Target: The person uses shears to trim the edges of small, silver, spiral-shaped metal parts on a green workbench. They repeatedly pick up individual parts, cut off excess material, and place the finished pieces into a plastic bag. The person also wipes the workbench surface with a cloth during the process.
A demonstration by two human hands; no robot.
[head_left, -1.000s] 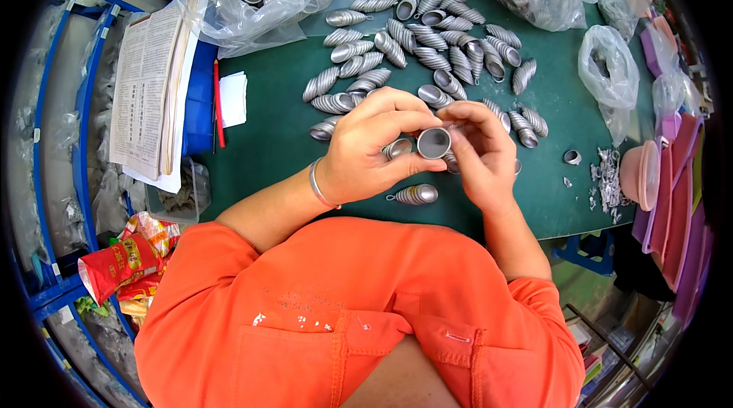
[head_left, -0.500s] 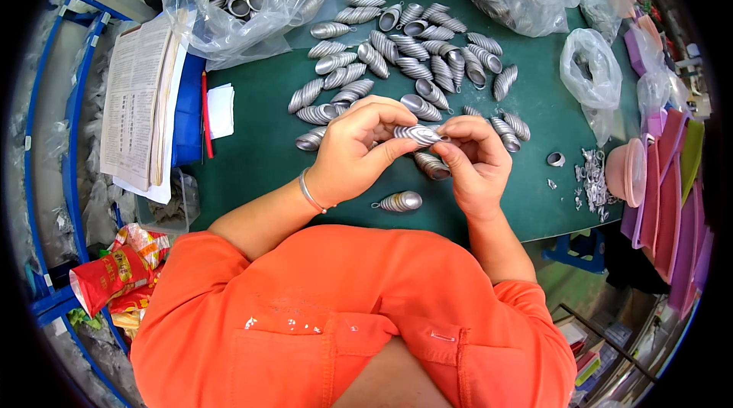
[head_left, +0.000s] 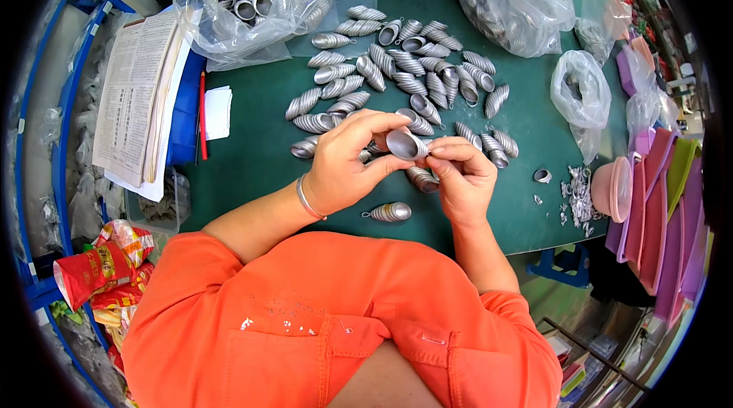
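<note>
Between both hands, above the near part of the table, is a hollow spiral-ribbed metal piece, its slanted oval opening turned up. My left hand is closed around its left side with thumb and fingers. The fingertips of my right hand pinch its right end, where a small ring is mostly hidden. One similar ribbed piece lies alone close to my body, a wire loop at its left end. Another piece rests just beneath the hands. Many more ribbed pieces are spread on the table beyond.
A clear bag of such pieces stands at the far left, and another bag at the far right. Small metal scraps lie beside a pink tub. Papers and a red pencil are at the left.
The held piece has turned, so its hollow opening now faces up instead of its ribbed side. My right hand has shifted slightly left. The view has tilted a little.
</note>
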